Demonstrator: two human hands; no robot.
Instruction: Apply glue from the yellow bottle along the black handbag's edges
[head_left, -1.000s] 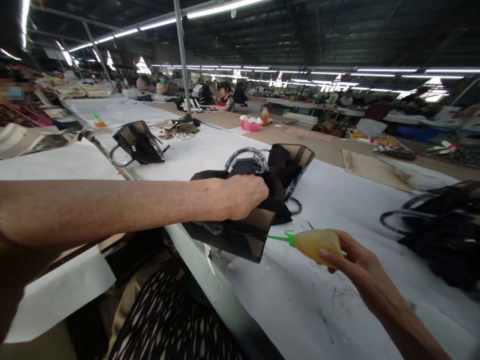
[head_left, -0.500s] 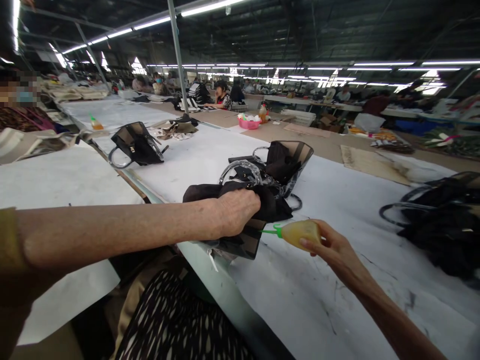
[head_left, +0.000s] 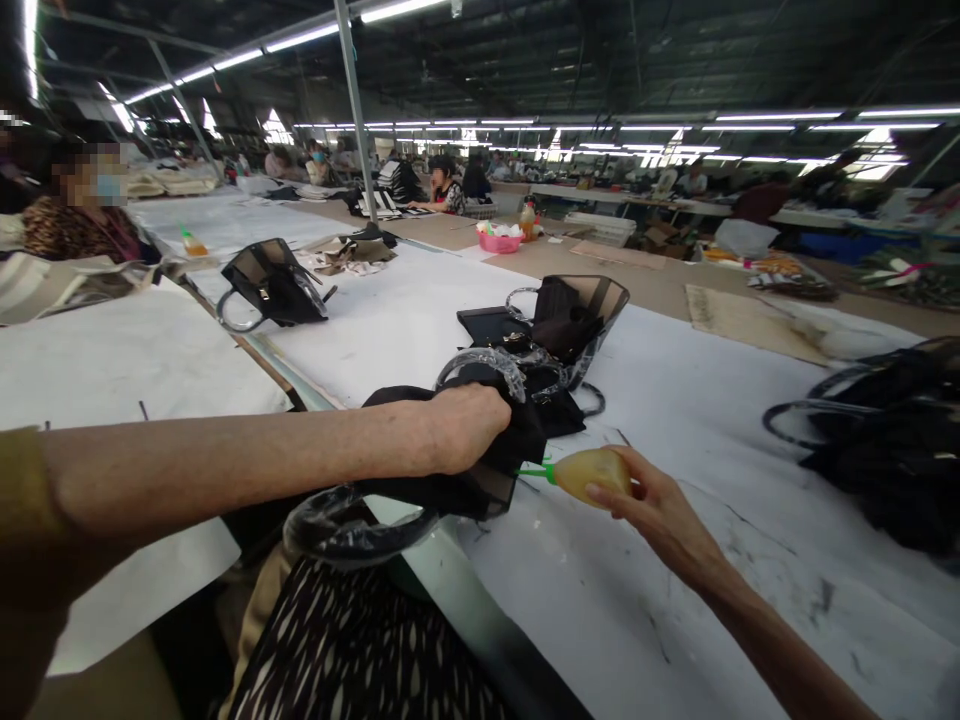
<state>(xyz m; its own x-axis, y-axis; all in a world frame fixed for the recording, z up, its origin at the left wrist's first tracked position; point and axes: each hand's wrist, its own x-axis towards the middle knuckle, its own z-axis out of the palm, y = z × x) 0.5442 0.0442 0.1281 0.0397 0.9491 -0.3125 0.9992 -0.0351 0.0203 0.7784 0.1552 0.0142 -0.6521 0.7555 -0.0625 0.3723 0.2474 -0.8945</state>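
My left hand point(head_left: 474, 425) is closed on a black and brown handbag point(head_left: 442, 492) at the table's near edge. The hand covers part of the bag, and its fingertips are hidden. One plastic-wrapped handle point(head_left: 360, 530) hangs over the edge above my lap. In my right hand point(head_left: 637, 485) is a squeeze bottle point(head_left: 589, 474) of yellowish liquid, its fingers wrapped round the body. The thin green nozzle points left, and its tip is at the bag's right side; whether it touches I cannot tell. Just behind lies another handbag point(head_left: 574, 325) with dark parts around it.
On the white-covered table point(head_left: 390, 310), a further handbag point(head_left: 274, 283) stands at left and a dark pile of bags point(head_left: 892, 450) at right. Farther back are a pink basket point(head_left: 499, 240) and a second bottle point(head_left: 193, 244). A co-worker point(head_left: 79, 205) sits at far left.
The held handbag has shifted slightly left, and its wrapped handle now shows over my lap. My right hand and the bottle have moved a little left with it. The co-worker at left shows more fully.
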